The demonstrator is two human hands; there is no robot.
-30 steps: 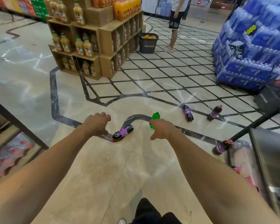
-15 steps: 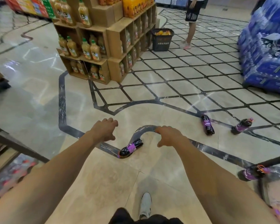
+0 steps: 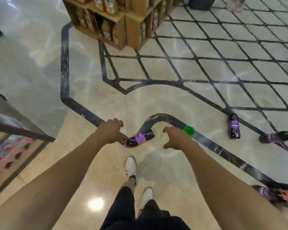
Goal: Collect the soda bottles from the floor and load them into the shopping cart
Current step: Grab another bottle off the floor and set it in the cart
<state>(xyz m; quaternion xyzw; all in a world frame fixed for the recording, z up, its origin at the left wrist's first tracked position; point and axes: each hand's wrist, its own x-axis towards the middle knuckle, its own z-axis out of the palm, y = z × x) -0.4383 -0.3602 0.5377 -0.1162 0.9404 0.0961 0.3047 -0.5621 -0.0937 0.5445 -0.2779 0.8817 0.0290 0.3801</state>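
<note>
A dark soda bottle with a purple label (image 3: pixel 140 138) lies on the floor between my two hands. My left hand (image 3: pixel 109 131) hovers just left of its cap end, fingers curled in, holding nothing. My right hand (image 3: pixel 176 137) hovers to its right with fingers and thumb spread, empty. A green bottle (image 3: pixel 189 130) shows just behind my right hand. A second purple-label bottle (image 3: pixel 234 126) lies farther right, and a third (image 3: pixel 279 136) lies at the right edge. A blurred bottle (image 3: pixel 273 195) lies at the lower right.
A wooden display of juice bottles (image 3: pixel 116 25) stands ahead. A low shelf with a metal edge (image 3: pixel 23 130) holding packed bottles is at my left. My white shoes (image 3: pixel 131 168) are below the hands. A black basket (image 3: pixel 201 3) and another person's foot (image 3: pixel 236 7) are at the top.
My view has tilted down and moved closer to the floor. Both hands have closed in on the dark bottle, my right hand has spread its fingers, and the green bottle shows again beside it.
</note>
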